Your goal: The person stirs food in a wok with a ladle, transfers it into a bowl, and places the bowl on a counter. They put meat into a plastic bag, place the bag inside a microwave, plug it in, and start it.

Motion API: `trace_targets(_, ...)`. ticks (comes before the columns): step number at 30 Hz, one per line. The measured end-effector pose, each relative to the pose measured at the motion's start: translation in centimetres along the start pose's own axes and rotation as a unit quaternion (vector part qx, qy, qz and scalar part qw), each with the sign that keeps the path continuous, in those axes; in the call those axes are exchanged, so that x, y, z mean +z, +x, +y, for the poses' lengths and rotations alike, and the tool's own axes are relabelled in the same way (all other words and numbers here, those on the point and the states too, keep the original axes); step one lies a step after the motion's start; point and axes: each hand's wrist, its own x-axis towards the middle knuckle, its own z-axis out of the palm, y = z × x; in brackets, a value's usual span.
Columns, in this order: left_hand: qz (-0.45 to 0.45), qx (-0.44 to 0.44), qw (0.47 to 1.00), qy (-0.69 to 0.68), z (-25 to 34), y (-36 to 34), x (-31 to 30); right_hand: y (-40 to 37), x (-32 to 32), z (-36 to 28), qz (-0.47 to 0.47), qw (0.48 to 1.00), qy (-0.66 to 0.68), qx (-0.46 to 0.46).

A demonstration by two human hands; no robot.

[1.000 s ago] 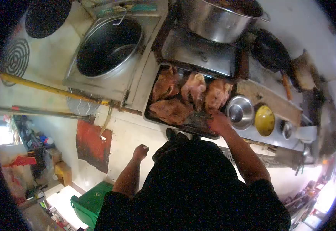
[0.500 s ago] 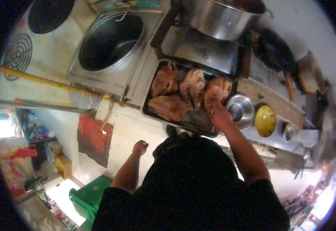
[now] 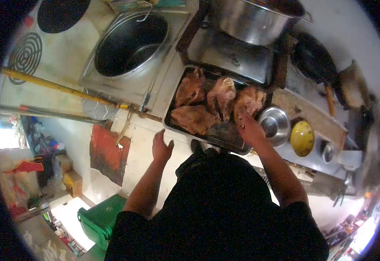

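A dark rectangular tray [image 3: 224,132] holds several large pieces of browned meat, whose exact cut I cannot make out. My right hand [image 3: 251,131] reaches over the tray's right side, its fingers closed on the lower end of the right-hand meat piece [image 3: 249,99]. The fingertips are partly hidden against the meat. Beside that piece lies a paler one [image 3: 221,95]; two darker pieces, an upper [image 3: 190,88] and a lower [image 3: 195,119], fill the left side. My left hand [image 3: 162,148] is raised just off the tray's lower left corner, empty, with thumb and fingers apart.
Right of the tray stand a steel bowl [image 3: 274,126] and a yellow bowl-shaped thing [image 3: 302,138]. Behind are a large steel pot [image 3: 246,21] and a wok [image 3: 314,58]. A deep round vat [image 3: 131,43] is at left, near a yellow pole [image 3: 63,88]. A green bin [image 3: 100,217] stands below.
My left hand has risen toward the tray and its curled fingers have opened. My right hand stays at the right-hand meat piece. The whole view has shifted slightly.
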Motion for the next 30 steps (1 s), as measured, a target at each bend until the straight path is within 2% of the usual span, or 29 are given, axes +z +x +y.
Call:
trace_targets(2,-0.044,0.095,0.994,-0.014,2.6,3.6,-1.0,-0.8,-1.0,-1.0,-0.027,0.999,0.009,0.018)
trace_targets(4,-0.096,0.153,0.98,-0.088,3.7,6.9,-0.1,-1.3,-1.0,-0.9,-0.054,0.998,0.018,0.041)
trace_targets(6,-0.112,0.159,0.979,-0.068,3.9,9.2,1.6,-1.4,-0.4,0.1,-0.051,0.999,-0.009,-0.013)
trace_targets(8,-0.129,0.167,0.976,-0.049,4.3,10.2,2.5,-2.3,-0.6,0.4,-0.042,0.999,0.012,0.011)
trace_targets(10,-0.106,0.175,0.978,0.044,5.1,10.7,2.6,-3.1,-0.6,1.0,-0.033,0.998,0.033,0.035)
trace_targets(13,-0.137,0.142,0.979,0.051,7.9,10.2,-1.0,-4.2,0.0,1.9,-0.01,0.999,0.019,0.04)
trace_targets(16,-0.142,0.138,0.976,0.092,6.0,10.7,1.5,-5.2,0.0,1.9,-0.009,0.999,0.009,0.042)
trace_targets(23,-0.156,0.159,0.971,0.087,6.6,11.3,1.1,-6.0,1.5,3.3,-0.005,0.999,-0.001,0.032)
trace_targets(25,-0.109,0.326,0.936,0.075,7.7,12.0,1.1,-6.4,2.1,4.0,0.008,1.0,-0.009,0.022)
trace_targets(26,-0.11,0.326,0.936,0.074,8.2,12.0,1.2,-6.5,2.1,4.2,0.019,1.0,-0.014,0.007)
trace_targets(28,-0.217,0.359,0.901,0.109,9.2,12.1,1.3,-6.5,2.1,4.5,0.03,0.999,-0.02,-0.008)
trace_targets(30,-0.217,0.356,0.904,0.095,9.3,12.2,1.2,-6.8,1.1,3.9,0.027,1.0,0.003,0.011)
